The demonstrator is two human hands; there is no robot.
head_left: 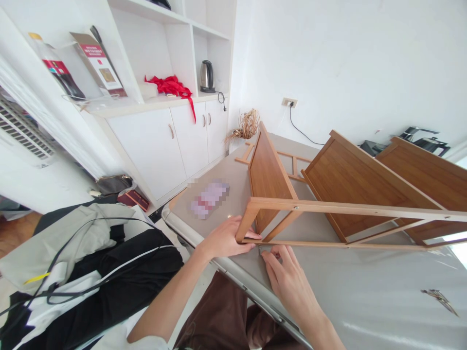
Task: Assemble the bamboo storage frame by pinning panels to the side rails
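A wooden shelf unit [339, 204] lies on its side on the grey tabletop [328, 277], its brown panels standing up from a light wood side frame. My left hand [228, 237] is closed around the near left corner of that frame, thumb along the lower rail. Just right of it, my right hand [286, 270] pinches a small thin metal piece [260, 250] against the outside of the lower rail. Most of the piece is hidden by the fingers, so its kind is unclear. Several loose long bolts [440, 299] lie on the table at the right.
A blurred pale packet [209, 199] lies left of the shelf. Clothes [146, 262] and a white power strip with cables [62, 296] are heaped at the left. White cabinets [156, 141] with a kettle [206, 76] stand behind. Black appliances [425, 141] sit at the far right.
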